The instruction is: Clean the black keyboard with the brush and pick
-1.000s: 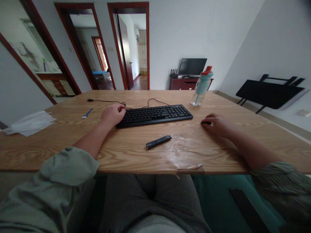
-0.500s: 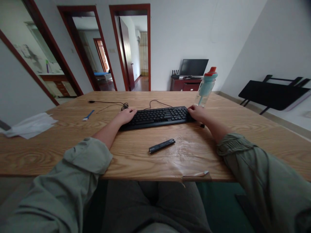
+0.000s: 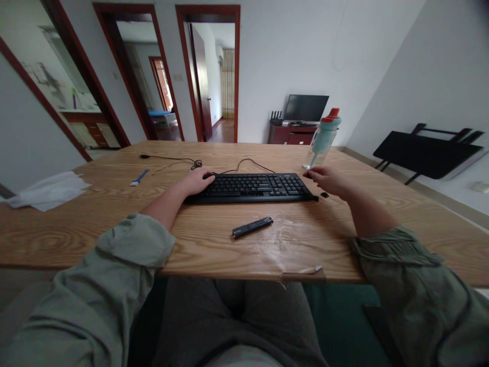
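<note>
The keyboard (image 3: pixel 248 187) lies flat in the middle of the frame, and I take stock outward from the near edge of the table (image 3: pixel 183 239). Nearest me, at bottom centre, a strip of tape (image 3: pixel 303 276) is lifting; above it rests a slim dark tool (image 3: pixel 252 228), untouched. Beside the keyboard's right end I see a small black piece (image 3: pixel 324 194) loose on the wood, and there is a dark bit (image 3: pixel 315 198) at its lower right corner, too small for me to name. My left hand (image 3: pixel 196 182) rests on the keyboard's left end, fingers curled at the upper corner; I cannot tell whether they grip it. My right hand (image 3: pixel 329 181) is just off the upper right corner, fingertips drawn together with something dark at them; whether they have closed on it I cannot tell. I judge the work partway along: the keyboard is lying level, but the black piece is unattended. The blue tool (image 3: pixel 140 177) and white sheet (image 3: pixel 48 189) lie unused at left. Farther back, the cable (image 3: pixel 197 164) is partly coiled, its plug (image 3: pixel 144 156) unconnected; a bottle (image 3: pixel 323 138) stands at upper right, a television (image 3: pixel 307 107) beyond.
</note>
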`<state>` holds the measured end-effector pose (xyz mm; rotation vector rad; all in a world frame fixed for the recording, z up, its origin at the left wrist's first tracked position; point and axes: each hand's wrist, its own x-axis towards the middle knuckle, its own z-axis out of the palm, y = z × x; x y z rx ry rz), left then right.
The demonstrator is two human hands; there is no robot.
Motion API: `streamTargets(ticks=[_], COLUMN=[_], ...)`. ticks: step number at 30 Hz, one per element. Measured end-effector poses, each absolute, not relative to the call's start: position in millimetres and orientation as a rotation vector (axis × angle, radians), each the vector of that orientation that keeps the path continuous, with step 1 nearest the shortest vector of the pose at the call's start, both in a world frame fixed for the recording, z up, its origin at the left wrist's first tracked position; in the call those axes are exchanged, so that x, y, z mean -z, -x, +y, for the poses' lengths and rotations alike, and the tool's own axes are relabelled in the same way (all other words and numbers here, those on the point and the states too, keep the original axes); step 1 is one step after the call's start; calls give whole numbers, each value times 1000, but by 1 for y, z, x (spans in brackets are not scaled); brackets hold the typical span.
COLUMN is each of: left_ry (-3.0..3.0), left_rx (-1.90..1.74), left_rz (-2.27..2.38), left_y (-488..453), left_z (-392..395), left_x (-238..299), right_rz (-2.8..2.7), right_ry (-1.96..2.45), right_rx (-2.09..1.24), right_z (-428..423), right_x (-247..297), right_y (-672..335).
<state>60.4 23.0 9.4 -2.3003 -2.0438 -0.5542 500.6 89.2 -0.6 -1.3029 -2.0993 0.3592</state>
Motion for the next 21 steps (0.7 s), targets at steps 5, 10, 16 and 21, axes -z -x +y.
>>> streamTargets(ticks=[5, 10, 16, 21], left_ry=[2421, 2534, 2439, 2451], left_rx=[723, 790, 881, 858], left_rz=[-1604, -1415, -1451, -1455], left_y=[-125, -176, -177, -175], left_z=[6, 0, 0, 0], left_x=[-20, -12, 0, 2], right_rz=[-2106, -1953, -2015, -2118], right_ry=[994, 794, 836, 834], right_rx=[-647, -905, -966, -758], right_z=[64, 47, 42, 41], right_x=[-6, 1, 4, 7], right_y=[-417, -363, -379, -385])
